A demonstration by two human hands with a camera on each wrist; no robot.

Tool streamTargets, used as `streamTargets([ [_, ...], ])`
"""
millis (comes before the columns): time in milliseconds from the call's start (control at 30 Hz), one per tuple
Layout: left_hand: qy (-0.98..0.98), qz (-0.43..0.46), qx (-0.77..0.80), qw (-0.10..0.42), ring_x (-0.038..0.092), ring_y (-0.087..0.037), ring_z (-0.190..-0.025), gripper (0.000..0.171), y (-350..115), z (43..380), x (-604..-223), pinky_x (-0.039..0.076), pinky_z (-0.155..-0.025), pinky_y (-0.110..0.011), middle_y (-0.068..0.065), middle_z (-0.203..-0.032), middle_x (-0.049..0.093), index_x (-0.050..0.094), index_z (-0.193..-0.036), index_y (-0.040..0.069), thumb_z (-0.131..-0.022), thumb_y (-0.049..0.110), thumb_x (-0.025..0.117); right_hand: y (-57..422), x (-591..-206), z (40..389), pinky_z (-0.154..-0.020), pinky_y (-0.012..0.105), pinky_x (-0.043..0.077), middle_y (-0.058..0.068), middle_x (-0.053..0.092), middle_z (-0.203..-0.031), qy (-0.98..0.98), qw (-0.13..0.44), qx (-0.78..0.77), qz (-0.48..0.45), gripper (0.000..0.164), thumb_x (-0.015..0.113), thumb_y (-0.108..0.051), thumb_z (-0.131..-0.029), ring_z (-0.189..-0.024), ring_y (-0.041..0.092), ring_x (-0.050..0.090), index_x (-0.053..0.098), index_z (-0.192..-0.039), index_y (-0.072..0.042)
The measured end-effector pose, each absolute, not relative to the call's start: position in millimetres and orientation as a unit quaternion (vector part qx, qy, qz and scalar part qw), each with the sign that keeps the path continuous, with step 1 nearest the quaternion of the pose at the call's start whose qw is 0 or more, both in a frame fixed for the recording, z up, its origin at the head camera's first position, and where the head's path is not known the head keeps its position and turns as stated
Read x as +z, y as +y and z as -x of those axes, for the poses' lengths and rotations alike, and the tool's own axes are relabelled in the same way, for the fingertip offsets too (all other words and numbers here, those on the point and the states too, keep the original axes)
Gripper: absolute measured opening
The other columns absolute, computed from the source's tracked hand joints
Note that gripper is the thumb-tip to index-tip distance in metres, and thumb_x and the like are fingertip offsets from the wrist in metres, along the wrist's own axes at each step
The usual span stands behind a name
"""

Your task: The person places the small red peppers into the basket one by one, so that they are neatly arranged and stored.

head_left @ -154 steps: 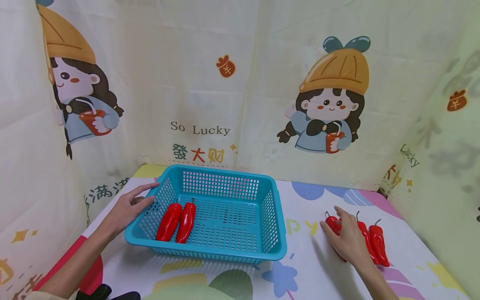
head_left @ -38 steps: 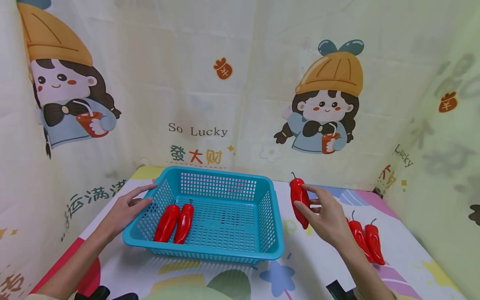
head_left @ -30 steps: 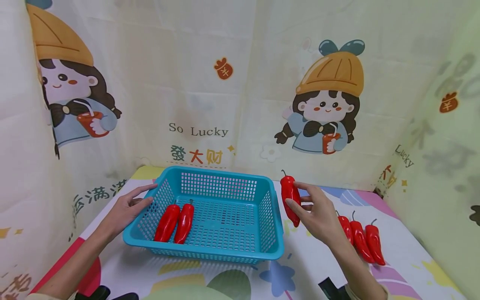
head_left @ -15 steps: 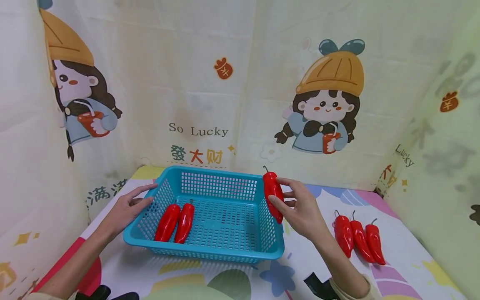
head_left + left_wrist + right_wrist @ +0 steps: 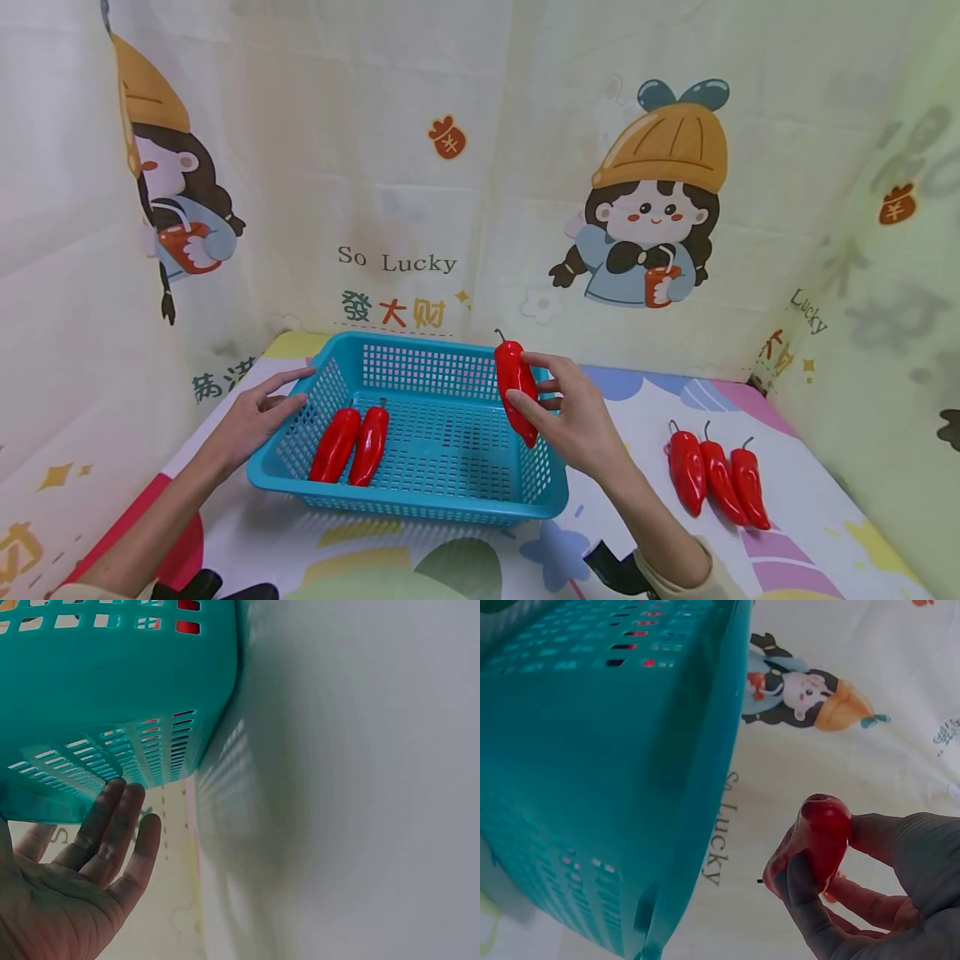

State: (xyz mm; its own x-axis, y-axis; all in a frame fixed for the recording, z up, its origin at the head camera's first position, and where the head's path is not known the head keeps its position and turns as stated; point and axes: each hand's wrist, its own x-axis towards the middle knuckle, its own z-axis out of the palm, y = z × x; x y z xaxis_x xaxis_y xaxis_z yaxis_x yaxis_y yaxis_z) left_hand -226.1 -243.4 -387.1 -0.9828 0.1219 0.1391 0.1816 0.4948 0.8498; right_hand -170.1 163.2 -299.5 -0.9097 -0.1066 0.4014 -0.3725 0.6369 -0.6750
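Right hand (image 5: 573,417) pinching glossy red tapered pepper (image 5: 514,385), over turquoise perforated plastic basket (image 5: 412,502), left hand (image 5: 251,422) relaxed against its side

A cloth-screened table booth is forming this indoor work area. A pale back sheet (image 5: 510,208) is hanging behind the table, while a left sheet (image 5: 60,292) and a right sheet (image 5: 900,333) are enclosing its two sides. All three sheets are showing folds or creases and are carrying decorative prints rather than bare wall finish. On the back sheet, a cartoon girl (image 5: 660,242) in an orange hat, a red pouch (image 5: 447,137) and the words "So Lucky" (image 5: 397,260) are appearing. A white table covering (image 5: 615,517) with pastel shapes is lining the work surface. The sheets are concealing the surrounding room, leaving its type indeterminable.
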Motion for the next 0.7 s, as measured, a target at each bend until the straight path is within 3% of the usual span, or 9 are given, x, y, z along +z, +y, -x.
streamTargets([
  [700, -0.86, 0.097, -0.5, 0.03, 0.069, -0.046, -0.108, 0.061, -245, 226, -388, 0.064, -0.07, -0.039, -0.036, -0.134, 0.059, 0.038, -0.158, 0.008, -0.104, 0.03, 0.059, 123, -307, 177, -0.074, 0.039, 0.064, 0.01, 0.06, -0.136, -0.88, 0.129, 0.421, -0.177, 0.064, 0.084, -0.015, -0.085, -0.108, 0.028, 0.066, 0.055, -0.143, -0.01],
])
